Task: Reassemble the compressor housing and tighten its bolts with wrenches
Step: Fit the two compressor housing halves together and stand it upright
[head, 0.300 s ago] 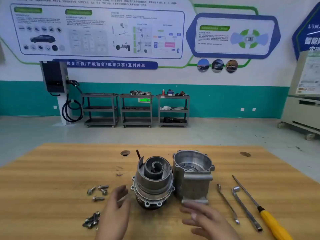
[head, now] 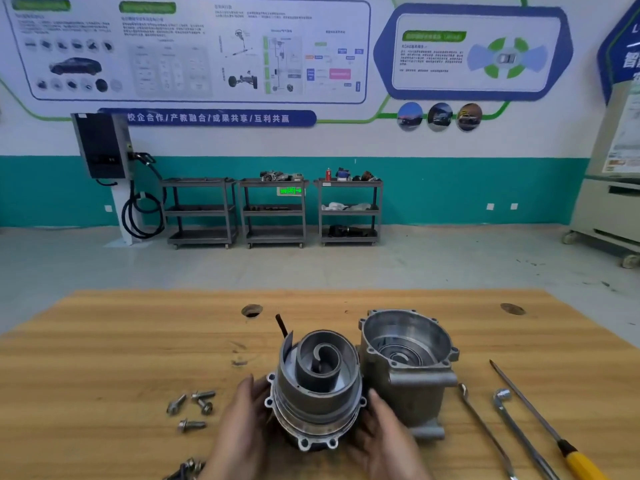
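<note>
The compressor body (head: 317, 389) with its spiral scroll facing up stands on the wooden table (head: 104, 358) near the front edge. My left hand (head: 239, 427) touches its left flange and my right hand (head: 384, 438) touches its right side, fingers fairly straight on both. Right beside the body stands the open housing cover (head: 407, 358), cavity upward. Several bolts (head: 194, 407) lie loose to the left, with more bolts (head: 187, 469) at the bottom edge. Two wrenches, a slim wrench (head: 485, 431) and an L-shaped socket wrench (head: 519, 434), lie to the right.
A yellow-handled screwdriver (head: 550, 431) lies at the far right of the table. Two round holes (head: 251, 310) pierce the tabletop further back. A thin dark rod (head: 281, 325) sticks up behind the body. Grey shelf carts (head: 273, 211) and a charger stand by the far wall.
Both hands have moved inward from the table onto the sides of the compressor body. The camera has come closer to the table.
</note>
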The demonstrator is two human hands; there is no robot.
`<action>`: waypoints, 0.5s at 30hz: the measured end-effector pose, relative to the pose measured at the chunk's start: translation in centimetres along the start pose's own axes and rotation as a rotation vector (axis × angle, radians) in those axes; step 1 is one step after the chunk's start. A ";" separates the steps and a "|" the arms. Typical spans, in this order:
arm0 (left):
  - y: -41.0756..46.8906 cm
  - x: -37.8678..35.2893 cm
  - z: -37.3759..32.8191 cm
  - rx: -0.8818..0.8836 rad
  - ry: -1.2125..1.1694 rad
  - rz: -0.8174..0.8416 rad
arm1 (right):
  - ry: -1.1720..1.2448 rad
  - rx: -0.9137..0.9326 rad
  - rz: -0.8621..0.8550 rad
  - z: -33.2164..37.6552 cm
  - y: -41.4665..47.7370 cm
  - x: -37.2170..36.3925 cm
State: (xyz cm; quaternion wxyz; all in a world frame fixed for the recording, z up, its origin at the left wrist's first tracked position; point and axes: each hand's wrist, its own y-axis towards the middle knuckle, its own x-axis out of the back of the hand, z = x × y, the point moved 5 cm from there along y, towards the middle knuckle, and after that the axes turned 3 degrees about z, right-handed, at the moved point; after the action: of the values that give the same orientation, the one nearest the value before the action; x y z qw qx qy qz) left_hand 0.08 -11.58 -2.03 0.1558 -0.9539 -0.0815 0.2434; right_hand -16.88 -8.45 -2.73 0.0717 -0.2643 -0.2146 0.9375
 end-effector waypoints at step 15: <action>-0.1 -0.6 2.3 0.065 0.086 0.076 | 0.027 -0.115 0.059 0.2 -1.5 0.7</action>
State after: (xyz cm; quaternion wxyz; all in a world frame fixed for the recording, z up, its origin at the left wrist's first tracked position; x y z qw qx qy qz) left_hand -1.58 -11.03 -3.68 0.1810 -0.9603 -0.0303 0.2103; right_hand -17.55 -7.06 -2.24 0.0318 -0.2866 -0.2592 0.9218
